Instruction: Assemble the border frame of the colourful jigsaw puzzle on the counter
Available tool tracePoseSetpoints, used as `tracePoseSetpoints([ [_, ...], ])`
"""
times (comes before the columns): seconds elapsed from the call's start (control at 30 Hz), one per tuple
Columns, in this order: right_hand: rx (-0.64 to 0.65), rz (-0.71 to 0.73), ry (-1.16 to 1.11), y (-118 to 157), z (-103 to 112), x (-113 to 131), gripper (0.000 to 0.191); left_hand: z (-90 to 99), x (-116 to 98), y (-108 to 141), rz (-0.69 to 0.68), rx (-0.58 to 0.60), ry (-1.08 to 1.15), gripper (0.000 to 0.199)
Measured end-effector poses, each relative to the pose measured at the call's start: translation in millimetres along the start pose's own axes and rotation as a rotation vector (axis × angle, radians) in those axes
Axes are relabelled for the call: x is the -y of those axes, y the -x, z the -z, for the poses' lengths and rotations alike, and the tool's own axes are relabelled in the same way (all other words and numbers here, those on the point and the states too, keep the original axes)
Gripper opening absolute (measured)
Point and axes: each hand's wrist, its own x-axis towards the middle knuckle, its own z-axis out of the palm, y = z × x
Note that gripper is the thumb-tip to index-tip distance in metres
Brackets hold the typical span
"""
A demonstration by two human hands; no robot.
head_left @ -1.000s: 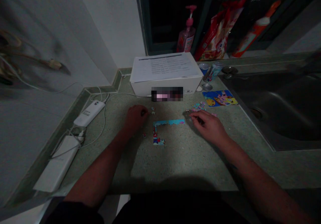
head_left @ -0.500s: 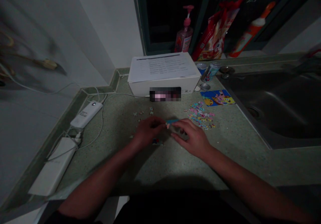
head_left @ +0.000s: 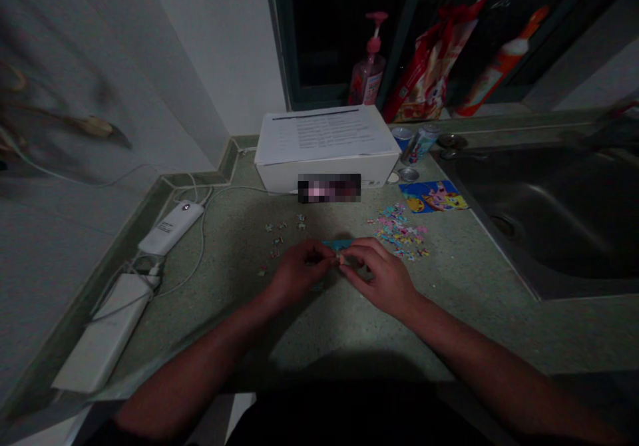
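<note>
My left hand [head_left: 302, 273] and my right hand [head_left: 382, 276] meet over the speckled green counter [head_left: 349, 339]. Their fingertips come together at a small pale jigsaw piece [head_left: 341, 257], pinched by my right hand. Under them lies an assembled jigsaw section with a blue edge [head_left: 337, 244], mostly hidden by my fingers. A heap of loose jigsaw pieces [head_left: 399, 231] lies right of my right hand, and a few scattered pieces [head_left: 282, 233] lie beyond my left hand. A small cartoon picture card [head_left: 433, 196] lies beyond the heap.
A white box [head_left: 327, 173] topped with a printed sheet stands at the back. Two white power banks [head_left: 170, 228] [head_left: 102, 333] and cables lie along the left wall. Drink cans [head_left: 421, 143] stand by a steel sink [head_left: 539, 226] on the right.
My hands have closed in from either side and now meet at the small piece, covering most of the blue-edged section. The view has shifted slightly.
</note>
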Motion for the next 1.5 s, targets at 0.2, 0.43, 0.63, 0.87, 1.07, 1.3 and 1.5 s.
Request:
tracePoseSetpoints([
  [0.2,-0.013,-0.004,0.018,-2.1,8.4,-12.4,0.013,7.5,11.0,-2.0,-0.27,-0.012,-0.364,0.015],
  [0.43,0.015,-0.193,0.062,-0.5,37.2,-42.8,0.014,17.5,14.9,-4.1,-0.56,0.184,-0.917,0.041],
  [0.63,0.168,-0.269,0.097,15.3,31.8,-45.7,0.015,15.4,18.8,-3.8,-0.59,0.282,-0.985,0.051],
  [0.87,0.2,-0.281,0.18,16.8,20.7,-48.3,0.018,13.7,19.9,-4.6,-0.599,0.278,-1.006,0.052],
  [1.07,0.201,-0.325,0.185,16.9,20.2,-50.4,0.019,13.4,20.8,-4.6,-0.602,0.288,-1.006,0.051],
  [1.3,0.213,-0.355,0.2,17.1,18.3,-51.1,0.019,13.1,23.4,-5.0,-0.616,0.271,-0.995,0.051],
  [1.5,0.202,-0.356,0.216,17.5,17.6,-51.3,0.023,12.7,23.8,-4.4,-0.624,0.273,-0.996,0.052],
])
